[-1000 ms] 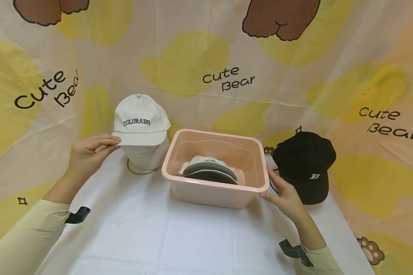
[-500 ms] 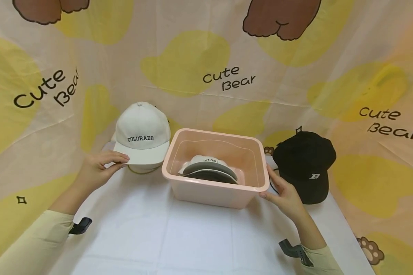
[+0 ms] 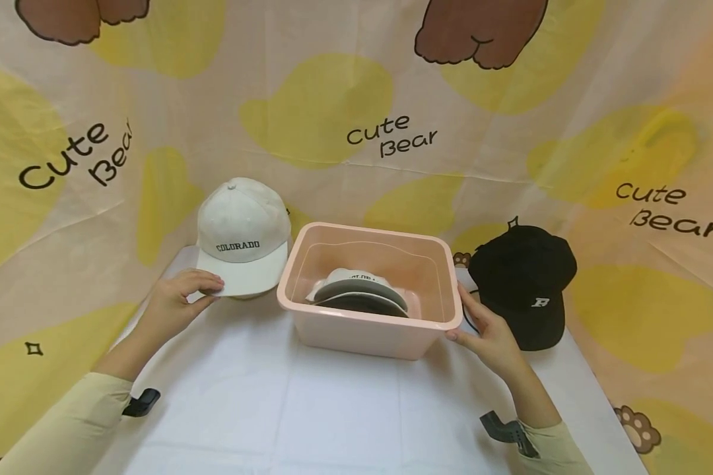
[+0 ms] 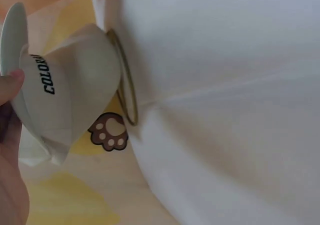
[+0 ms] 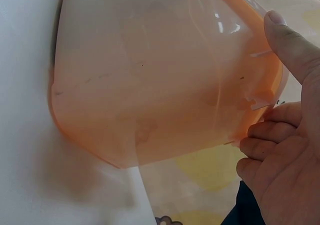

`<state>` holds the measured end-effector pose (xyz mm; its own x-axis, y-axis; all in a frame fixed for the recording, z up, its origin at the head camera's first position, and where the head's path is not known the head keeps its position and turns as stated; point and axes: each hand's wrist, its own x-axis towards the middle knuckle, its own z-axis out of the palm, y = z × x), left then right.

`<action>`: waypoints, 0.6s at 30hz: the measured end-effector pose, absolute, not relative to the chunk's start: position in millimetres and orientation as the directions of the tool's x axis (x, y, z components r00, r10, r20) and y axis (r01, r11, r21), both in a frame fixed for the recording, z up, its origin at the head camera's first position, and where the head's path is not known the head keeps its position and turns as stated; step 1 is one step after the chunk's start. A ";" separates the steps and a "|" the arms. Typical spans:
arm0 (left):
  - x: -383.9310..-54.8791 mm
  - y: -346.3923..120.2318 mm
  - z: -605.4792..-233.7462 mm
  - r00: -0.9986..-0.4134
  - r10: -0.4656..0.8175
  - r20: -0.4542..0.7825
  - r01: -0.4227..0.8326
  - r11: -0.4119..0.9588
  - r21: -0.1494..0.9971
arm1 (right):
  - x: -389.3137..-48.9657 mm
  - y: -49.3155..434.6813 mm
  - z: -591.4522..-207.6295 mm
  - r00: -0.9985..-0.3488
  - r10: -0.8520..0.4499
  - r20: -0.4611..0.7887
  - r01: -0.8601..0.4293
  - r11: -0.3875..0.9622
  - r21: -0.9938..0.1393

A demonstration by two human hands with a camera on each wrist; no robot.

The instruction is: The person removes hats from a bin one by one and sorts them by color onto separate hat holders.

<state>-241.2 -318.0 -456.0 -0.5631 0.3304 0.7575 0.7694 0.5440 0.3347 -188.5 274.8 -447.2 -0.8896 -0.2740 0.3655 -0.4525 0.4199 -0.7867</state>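
At the brim's left edge, my left hand (image 3: 181,297) pinches a white baseball cap (image 3: 246,221) lettered COLORADO. The cap sits low over a white rounded stand (image 4: 95,60), whose olive ring at the base shows in the left wrist view. My right hand (image 3: 490,333) holds the right front corner of a pink plastic bin (image 3: 362,336), thumb at the front of the rim and fingers along the side. Inside the bin lie white caps (image 3: 356,284), nested with their grey undersides of the brims facing forward.
A black baseball cap (image 3: 523,284) with a white letter rests at the right, just beyond my right hand, on something mostly hidden. A white cloth (image 3: 339,415) covers the table. Behind it hangs a patterned curtain (image 3: 309,105).
My left hand has brought the white cap down over the stand, hiding most of it, and the hand has moved lower and slightly right. The right hand and bin have stayed put.
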 end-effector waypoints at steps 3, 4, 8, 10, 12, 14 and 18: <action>-240.1 -317.9 -460.7 -0.584 0.323 0.744 0.749 0.568 0.341 | -188.4 274.8 -446.9 -0.893 -0.270 0.361 -0.447 0.425 -0.787; -239.3 -317.8 -461.7 -0.583 0.322 0.746 0.746 0.575 0.335 | -188.3 274.8 -446.9 -0.893 -0.270 0.359 -0.445 0.427 -0.787; -236.9 -318.7 -462.0 -0.595 0.319 0.737 0.733 0.591 0.336 | -187.6 274.5 -447.7 -0.898 -0.264 0.351 -0.436 0.433 -0.789; -235.8 -319.6 -460.5 -0.612 0.321 0.723 0.722 0.600 0.345 | -187.5 274.6 -447.7 -0.900 -0.264 0.347 -0.433 0.436 -0.789; -234.5 -320.8 -458.3 -0.648 0.313 0.694 0.696 0.613 0.373 | -187.3 274.5 -447.9 -0.901 -0.261 0.346 -0.430 0.441 -0.788; -233.1 -321.1 -455.1 -0.694 0.299 0.655 0.658 0.632 0.409 | -187.2 274.6 -447.6 -0.901 -0.260 0.346 -0.430 0.447 -0.785; -231.0 -319.0 -445.3 -0.792 0.261 0.552 0.563 0.661 0.496 | -187.4 274.6 -446.9 -0.903 -0.256 0.346 -0.428 0.456 -0.781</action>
<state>-231.0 -319.0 -445.3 -0.7919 0.2608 0.5522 0.5635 0.6607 0.4960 -187.4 274.6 -446.9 -0.9028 -0.2557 0.3458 -0.4280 0.4556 -0.7806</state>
